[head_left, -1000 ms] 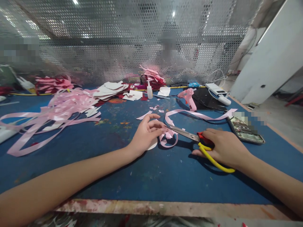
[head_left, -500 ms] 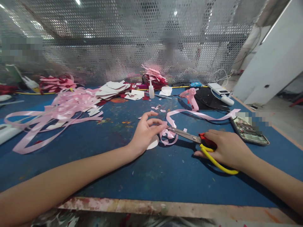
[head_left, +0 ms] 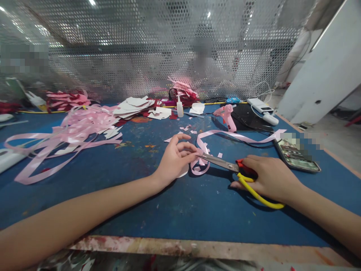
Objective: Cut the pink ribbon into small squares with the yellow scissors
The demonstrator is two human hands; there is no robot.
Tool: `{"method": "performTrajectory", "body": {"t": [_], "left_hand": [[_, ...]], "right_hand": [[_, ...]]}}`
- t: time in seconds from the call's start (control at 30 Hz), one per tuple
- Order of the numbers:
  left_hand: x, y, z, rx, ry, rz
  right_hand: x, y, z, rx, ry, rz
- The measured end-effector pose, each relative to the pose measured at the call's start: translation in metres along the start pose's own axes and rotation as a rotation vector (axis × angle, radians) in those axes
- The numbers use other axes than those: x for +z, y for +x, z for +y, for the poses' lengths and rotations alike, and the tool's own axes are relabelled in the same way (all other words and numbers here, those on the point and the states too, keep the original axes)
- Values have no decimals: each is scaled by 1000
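Observation:
My left hand rests on the blue table, fingertips pinching a looped pink ribbon over a small white disc. My right hand grips scissors with red and yellow handles. The blade tips meet the ribbon right at my left fingertips. The ribbon's long tail runs off to the right toward a phone.
A phone lies right of my right hand. A pink glue gun, a small glue bottle, a power bank, white card cut-outs and a pink ribbon pile sit further back. Behind a perforated screen sits another person.
Both hands stay nearly in place; the scissor tips have closed in slightly on the ribbon at my left fingertips.

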State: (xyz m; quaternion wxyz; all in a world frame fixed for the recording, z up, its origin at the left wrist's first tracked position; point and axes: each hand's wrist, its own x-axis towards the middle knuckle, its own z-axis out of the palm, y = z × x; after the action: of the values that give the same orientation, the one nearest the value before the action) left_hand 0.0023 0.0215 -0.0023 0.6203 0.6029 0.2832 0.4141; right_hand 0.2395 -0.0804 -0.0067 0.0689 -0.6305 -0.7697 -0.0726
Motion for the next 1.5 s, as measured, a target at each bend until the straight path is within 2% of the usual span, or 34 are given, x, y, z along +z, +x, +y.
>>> {"method": "performTrajectory", "body": {"t": [0.5, 0.83, 1.5], "left_hand": [[3, -2, 3, -6, 38, 10], [1, -1, 1, -8, 16, -2], [1, -1, 1, 6, 7, -8]], "right_hand": [[0, 1, 0, 6, 13, -45], [1, -2, 0, -31, 46, 12], [-1, -3, 0, -36, 10, -23]]}}
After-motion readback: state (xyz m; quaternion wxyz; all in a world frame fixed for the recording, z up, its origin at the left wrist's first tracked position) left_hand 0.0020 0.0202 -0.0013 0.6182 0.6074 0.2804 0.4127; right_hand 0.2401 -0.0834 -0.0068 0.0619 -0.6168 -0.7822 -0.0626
